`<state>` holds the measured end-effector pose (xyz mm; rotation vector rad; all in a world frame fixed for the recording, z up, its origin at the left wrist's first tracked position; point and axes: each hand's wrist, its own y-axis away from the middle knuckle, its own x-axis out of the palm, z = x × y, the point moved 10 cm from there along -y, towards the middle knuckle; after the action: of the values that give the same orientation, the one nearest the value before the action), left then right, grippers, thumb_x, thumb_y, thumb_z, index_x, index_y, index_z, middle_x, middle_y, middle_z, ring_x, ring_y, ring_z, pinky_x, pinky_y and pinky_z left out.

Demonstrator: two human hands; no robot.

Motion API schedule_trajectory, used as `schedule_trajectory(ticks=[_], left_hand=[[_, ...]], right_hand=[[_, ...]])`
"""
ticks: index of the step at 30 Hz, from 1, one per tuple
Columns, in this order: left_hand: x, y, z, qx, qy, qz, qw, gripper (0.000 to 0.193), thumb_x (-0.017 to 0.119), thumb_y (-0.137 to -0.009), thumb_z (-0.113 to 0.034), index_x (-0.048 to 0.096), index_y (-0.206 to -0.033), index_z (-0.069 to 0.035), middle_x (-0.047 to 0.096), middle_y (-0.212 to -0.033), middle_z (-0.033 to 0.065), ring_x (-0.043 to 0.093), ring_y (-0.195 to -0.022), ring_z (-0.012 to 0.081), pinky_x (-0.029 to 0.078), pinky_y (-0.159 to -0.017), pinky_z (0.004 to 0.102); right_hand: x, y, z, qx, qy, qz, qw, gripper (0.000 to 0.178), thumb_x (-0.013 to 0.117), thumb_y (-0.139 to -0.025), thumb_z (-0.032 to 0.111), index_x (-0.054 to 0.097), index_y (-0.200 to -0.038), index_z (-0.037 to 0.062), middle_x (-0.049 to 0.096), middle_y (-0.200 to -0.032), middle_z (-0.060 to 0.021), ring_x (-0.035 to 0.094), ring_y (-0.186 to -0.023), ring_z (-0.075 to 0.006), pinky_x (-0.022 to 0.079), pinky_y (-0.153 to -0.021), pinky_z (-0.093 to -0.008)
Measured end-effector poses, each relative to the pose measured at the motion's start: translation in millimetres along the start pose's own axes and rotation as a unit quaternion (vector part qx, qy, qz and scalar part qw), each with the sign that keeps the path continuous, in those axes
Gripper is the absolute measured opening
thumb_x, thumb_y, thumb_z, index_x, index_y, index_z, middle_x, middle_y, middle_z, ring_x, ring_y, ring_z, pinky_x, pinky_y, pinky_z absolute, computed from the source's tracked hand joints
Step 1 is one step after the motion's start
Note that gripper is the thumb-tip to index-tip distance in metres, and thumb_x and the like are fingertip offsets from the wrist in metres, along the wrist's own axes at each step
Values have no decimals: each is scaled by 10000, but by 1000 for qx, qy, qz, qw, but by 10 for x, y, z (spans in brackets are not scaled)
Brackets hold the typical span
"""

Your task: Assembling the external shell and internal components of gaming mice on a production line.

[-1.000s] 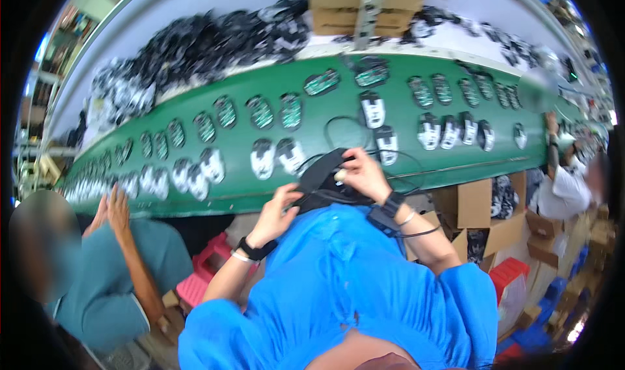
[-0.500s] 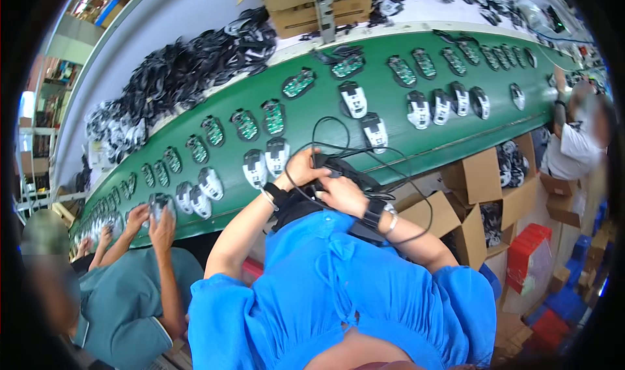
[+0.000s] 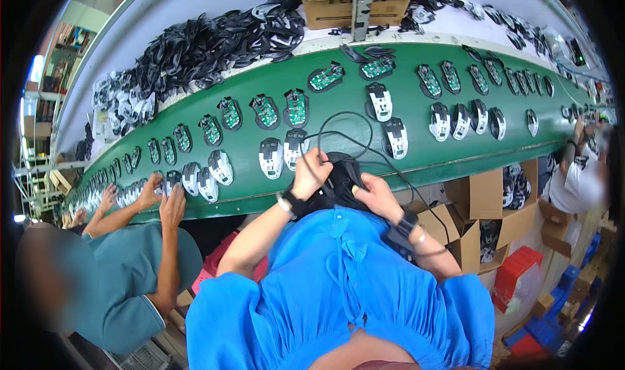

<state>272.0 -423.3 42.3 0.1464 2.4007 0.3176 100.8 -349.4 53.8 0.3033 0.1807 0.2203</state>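
Note:
My left hand [image 3: 314, 174] is closed in a pinch on a thin black cable [image 3: 355, 114], which loops out over the green belt and down past my right wrist. Between my hands, close to my waist, lies a black bag-like bundle [image 3: 344, 180], its exact kind unclear. Curled at the bundle's right side is my right hand [image 3: 379, 197]; whatever its fingers hold is hidden. White-and-black mouse shells [image 3: 271, 158] sit on the belt just beyond my left hand, with another shell [image 3: 394, 139] beyond the right.
On the green conveyor belt [image 3: 351, 132] stand rows of mouse halves with green circuit boards [image 3: 296, 108]. Black plastic parts [image 3: 215, 41] are heaped behind it, beside a cardboard box [image 3: 325, 8]. A co-worker's hands [image 3: 170, 204] handle shells at left. Open cartons [image 3: 485, 191] stand at right.
My hands have moved apart, the left one upward beside the cable. The black bundle shows more between them. The whole view has shifted slightly, and the cable loop has changed shape.

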Motion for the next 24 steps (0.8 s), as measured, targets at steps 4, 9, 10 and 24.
schedule_trajectory(ticks=[4,9,10,24], left_hand=[[-496,102,-129,-2,191,1,982,54,614,-724,-41,606,-772,-17,522,-572,-16,463,-526,59,360,-463,254],[-742,367,-715,218,122,-106,962,250,564,-688,32,679,-904,-18,534,-705,58,533,-630,186,430,-591,282],[-789,404,-798,216,159,-73,961,302,574,-725,24,691,-998,-28,551,-731,51,547,-657,158,442,-606,273],[-322,566,-771,328,-196,128,915,755,647,-650,-37,438,-1374,-86,505,-1342,130,480,-1213,344,370,-1024,425]], right_hand=[[-515,62,718,-31,176,-70,981,169,641,-754,124,514,-770,13,558,-623,-122,561,-547,-253,421,-524,-359],[-263,249,1212,-151,223,-34,962,190,653,-791,154,518,-849,32,580,-680,-176,591,-616,-379,457,-559,-429],[-318,243,1233,-111,205,-44,972,201,657,-801,157,511,-838,24,553,-663,-167,553,-578,-344,441,-548,-402],[-319,-219,1113,-88,-12,-33,995,291,623,-843,67,569,-1124,14,657,-897,-25,603,-720,-85,470,-644,-217]])
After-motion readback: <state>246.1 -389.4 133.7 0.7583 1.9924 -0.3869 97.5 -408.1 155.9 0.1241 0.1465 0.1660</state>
